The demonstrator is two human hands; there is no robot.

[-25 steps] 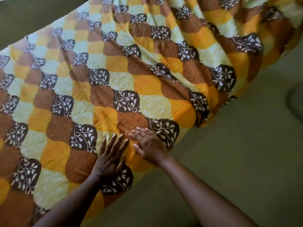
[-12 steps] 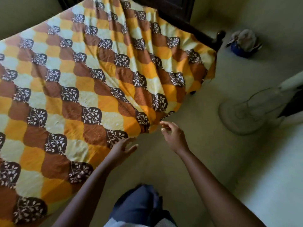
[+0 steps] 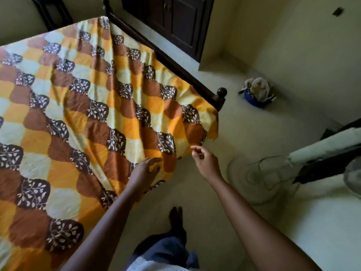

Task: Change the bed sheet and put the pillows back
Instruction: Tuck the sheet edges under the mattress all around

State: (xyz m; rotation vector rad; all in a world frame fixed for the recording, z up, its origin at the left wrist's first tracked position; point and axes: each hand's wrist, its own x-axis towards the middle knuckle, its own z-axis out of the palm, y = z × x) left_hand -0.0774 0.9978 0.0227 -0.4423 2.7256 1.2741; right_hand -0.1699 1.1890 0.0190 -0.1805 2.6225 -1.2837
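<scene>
Bed sheet (image 3: 78,118) spread out; left hand (image 3: 145,173) relaxed nr its edge, right hand (image 3: 205,161) half-curled & empty.

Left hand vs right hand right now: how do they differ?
Left hand is over the sheet at its hanging edge; right hand is over bare floor. Left hand's fingers are loosely spread; right hand's fingers are curled, thumb near forefinger, pinch unclear. Both reach forward.

We record a bed sheet (image 3: 82,118) in orange, yellow and brown scallops with white-leaf motifs; dark brown bed frame (image 3: 175,63); blue bowl (image 3: 254,100).
</scene>
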